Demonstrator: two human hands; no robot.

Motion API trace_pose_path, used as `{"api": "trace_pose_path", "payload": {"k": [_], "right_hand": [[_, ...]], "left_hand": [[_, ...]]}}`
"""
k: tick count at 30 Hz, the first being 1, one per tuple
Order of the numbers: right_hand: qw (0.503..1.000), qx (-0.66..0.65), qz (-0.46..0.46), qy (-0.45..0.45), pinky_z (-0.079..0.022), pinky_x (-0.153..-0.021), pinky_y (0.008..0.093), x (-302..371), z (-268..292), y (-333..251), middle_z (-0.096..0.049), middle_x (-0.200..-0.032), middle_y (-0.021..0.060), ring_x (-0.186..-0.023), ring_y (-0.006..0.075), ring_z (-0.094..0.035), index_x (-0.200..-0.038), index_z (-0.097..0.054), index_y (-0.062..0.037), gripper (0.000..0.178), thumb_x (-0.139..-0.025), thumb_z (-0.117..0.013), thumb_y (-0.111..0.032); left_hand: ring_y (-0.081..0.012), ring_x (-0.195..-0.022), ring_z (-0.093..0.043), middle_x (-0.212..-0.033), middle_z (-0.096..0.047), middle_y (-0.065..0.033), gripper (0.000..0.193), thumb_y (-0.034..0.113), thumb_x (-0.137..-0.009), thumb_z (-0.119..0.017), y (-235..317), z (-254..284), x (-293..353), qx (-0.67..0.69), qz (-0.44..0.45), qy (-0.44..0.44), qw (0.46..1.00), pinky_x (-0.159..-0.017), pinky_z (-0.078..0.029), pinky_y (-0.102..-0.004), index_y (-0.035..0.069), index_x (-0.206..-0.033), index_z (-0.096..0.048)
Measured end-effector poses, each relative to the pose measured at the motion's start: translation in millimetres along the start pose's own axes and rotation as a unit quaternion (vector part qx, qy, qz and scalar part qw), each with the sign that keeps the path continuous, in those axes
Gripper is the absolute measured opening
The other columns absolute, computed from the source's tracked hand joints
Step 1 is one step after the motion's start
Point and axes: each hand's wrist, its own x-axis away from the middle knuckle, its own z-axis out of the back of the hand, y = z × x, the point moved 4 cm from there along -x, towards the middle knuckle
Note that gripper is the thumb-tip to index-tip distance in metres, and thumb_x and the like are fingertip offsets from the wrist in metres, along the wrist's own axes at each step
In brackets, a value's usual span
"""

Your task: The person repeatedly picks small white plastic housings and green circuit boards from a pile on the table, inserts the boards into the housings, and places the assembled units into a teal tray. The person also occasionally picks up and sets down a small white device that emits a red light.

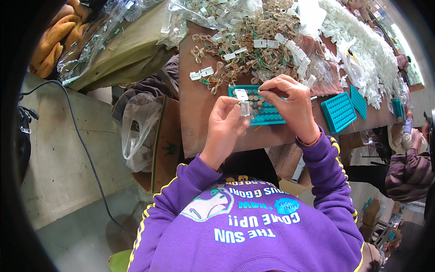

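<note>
My left hand (224, 121) pinches a small white plastic case (244, 108), hinged in two halves, between thumb and fingers. It is held over the near left part of a teal tray (270, 119) with rows of round pockets. Small round coppery discs (256, 102) lie in the tray's middle. Above its far right side, my right hand (290, 102) has thumb and forefinger brought together. Whatever sits between those fingertips is too small to make out. The two hands are a short way apart, and the right one hides part of the tray.
Beyond the tray lies a heap of coiled thin wires with small green parts (253, 63). More white cases (266, 43) rest on it. A big pile of white pieces (362, 59) spreads at the far right. Teal trays (339, 112) stand right. A cardboard box (168, 140) is left below.
</note>
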Motion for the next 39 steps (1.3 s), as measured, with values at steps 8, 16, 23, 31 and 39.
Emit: {"api": "trace_pose_path", "payload": {"k": [8,16,23,31,39], "right_hand": [[0.986,-0.122,-0.109,0.032,-0.05,-0.064,0.0205,6,1,13,-0.062,-0.086,0.0026,-0.072,0.0071,-0.061,-0.088,-0.068,0.0043,0.007,-0.081,-0.068,0.004],[0.993,-0.099,-0.062,0.013,-0.05,-0.061,0.0235,17,5,-2,-0.064,-0.079,0.0054,-0.07,0.0108,-0.062,-0.085,-0.07,-0.0005,0.01,-0.074,-0.071,0.001],[0.996,0.055,0.06,0.038,-0.052,-0.063,0.0282,22,-8,-21,-0.065,-0.082,0.0084,-0.072,0.0192,-0.064,-0.086,-0.068,-0.0022,0.014,-0.073,-0.072,0.002],[0.992,0.089,0.09,-0.012,-0.052,-0.063,0.0314,25,-8,-28,-0.063,-0.083,0.0091,-0.071,0.0257,-0.064,-0.087,-0.067,-0.004,0.011,-0.077,-0.07,-0.002],[0.995,0.041,0.077,0.038,-0.052,-0.062,0.0286,22,2,-33,-0.065,-0.08,0.0079,-0.072,0.0208,-0.065,-0.089,-0.069,-0.004,0.017,-0.074,-0.071,0.003]], "left_hand": [[-0.01,-0.083,-0.057,-0.097,-0.061,-0.0044,0.013,0.019,-0.098,-0.055,-10,-12,-10,0.003,0.002,-0.033,0.999,-0.063,-0.042,-0.0209,0.009,-0.105,-0.05],[-0.0126,-0.07,-0.057,-0.092,-0.063,-0.0091,0.01,0.013,-0.097,-0.055,-16,-14,-9,0.024,-0.019,-0.041,0.999,-0.057,-0.044,-0.0237,0.008,-0.103,-0.049],[-0.0116,-0.069,-0.058,-0.088,-0.062,-0.0053,0.011,0.012,-0.095,-0.058,-16,-9,-7,0.015,-0.023,-0.034,0.999,-0.057,-0.046,-0.0232,0.008,-0.102,-0.05],[-0.0111,-0.069,-0.059,-0.086,-0.061,-0.0056,0.01,0.011,-0.096,-0.057,-16,-8,-8,-0.002,-0.031,-0.037,0.999,-0.055,-0.046,-0.0226,0.007,-0.101,-0.05],[-0.0108,-0.067,-0.057,-0.086,-0.061,-0.0063,0.01,0.012,-0.096,-0.056,-16,-12,-7,0.012,-0.01,-0.061,0.998,-0.054,-0.045,-0.0215,0.006,-0.1,-0.049]]}}
